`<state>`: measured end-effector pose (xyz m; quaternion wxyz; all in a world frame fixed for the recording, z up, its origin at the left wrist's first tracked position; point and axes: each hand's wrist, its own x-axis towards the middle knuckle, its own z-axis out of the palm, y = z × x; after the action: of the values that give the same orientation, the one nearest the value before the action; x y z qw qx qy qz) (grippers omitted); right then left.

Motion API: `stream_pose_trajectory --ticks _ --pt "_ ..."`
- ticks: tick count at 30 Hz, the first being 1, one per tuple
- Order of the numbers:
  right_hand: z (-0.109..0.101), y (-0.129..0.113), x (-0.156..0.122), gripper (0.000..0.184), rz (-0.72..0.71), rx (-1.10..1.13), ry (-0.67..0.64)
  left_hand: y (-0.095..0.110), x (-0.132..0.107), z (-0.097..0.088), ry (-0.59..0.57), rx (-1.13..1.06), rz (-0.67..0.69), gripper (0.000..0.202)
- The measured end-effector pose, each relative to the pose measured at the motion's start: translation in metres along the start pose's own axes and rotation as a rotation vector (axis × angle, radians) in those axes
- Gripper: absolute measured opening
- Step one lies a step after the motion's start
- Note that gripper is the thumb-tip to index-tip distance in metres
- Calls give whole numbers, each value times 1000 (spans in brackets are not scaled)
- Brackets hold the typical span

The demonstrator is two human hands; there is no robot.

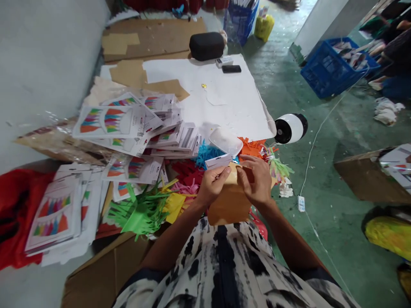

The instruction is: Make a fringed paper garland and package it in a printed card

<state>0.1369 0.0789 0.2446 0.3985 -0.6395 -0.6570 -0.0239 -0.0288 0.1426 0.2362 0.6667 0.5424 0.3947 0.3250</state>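
An orange-tan sheet (pixel 228 205) that looks like paper hangs down in front of my body. My left hand (pixel 212 185) pinches its upper left edge between thumb and fingers. At the upper right edge, my right hand (pixel 257 179) grips the same sheet with bent fingers. Just beyond the left fingertips lies a narrow white folded card (pixel 218 161). Behind the hands are blue fringed paper (pixel 207 154), orange fringed paper (pixel 252 147) and a clear plastic tub (pixel 226 141). Green fringed paper (pixel 144 211) and a yellow piece (pixel 174 207) lie left of my left forearm.
Printed tassel-garland packs (pixel 109 122) are piled at the left, with another stack (pixel 56 209) nearer me. On the white table cover (pixel 180 72) are a black case (pixel 207 46) and a phone (pixel 231 69). A white-and-black cylinder (pixel 291 128) stands right, near a floor cable with a power strip (pixel 301 203).
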Motion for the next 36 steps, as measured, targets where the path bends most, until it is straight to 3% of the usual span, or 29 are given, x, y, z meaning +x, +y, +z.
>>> stream_pose_trajectory --ticks 2,4,9,12,16,19,22,25,28,30,32,34,36 --pt "1 2 2 28 34 11 -22 -1 1 1 -5 84 80 47" --pt "1 5 5 23 33 14 -35 -1 3 3 -7 141 137 45" --pt "3 15 5 13 -59 -85 13 -3 5 12 -2 110 108 46" --pt "7 21 -4 12 -117 -111 -15 -12 2 17 19 -26 -20 53" --pt "19 33 -24 15 -224 -100 -94 -41 -4 23 -6 -419 -346 54" --pt "31 44 -41 20 -256 -92 -182 -69 -6 23 21 -456 -442 56" --pt "38 46 -54 26 -303 -36 -299 -92 -4 15 93 -349 -419 55" --pt "34 40 -53 26 -328 168 -350 -102 3 2 201 -204 -357 45" --pt "28 41 -35 20 -92 383 -320 -106 12 -7 264 8 -241 22" --pt "32 54 -17 12 147 454 -280 -112 18 -7 196 326 -67 10" --pt "47 76 -2 3 305 497 -284 -123 21 -4 58 701 134 21" --pt "71 101 5 5 348 530 -373 -137 23 -2 -69 941 255 27" --pt "97 123 5 8 324 550 -499 -151 24 -2 -147 1040 293 30"
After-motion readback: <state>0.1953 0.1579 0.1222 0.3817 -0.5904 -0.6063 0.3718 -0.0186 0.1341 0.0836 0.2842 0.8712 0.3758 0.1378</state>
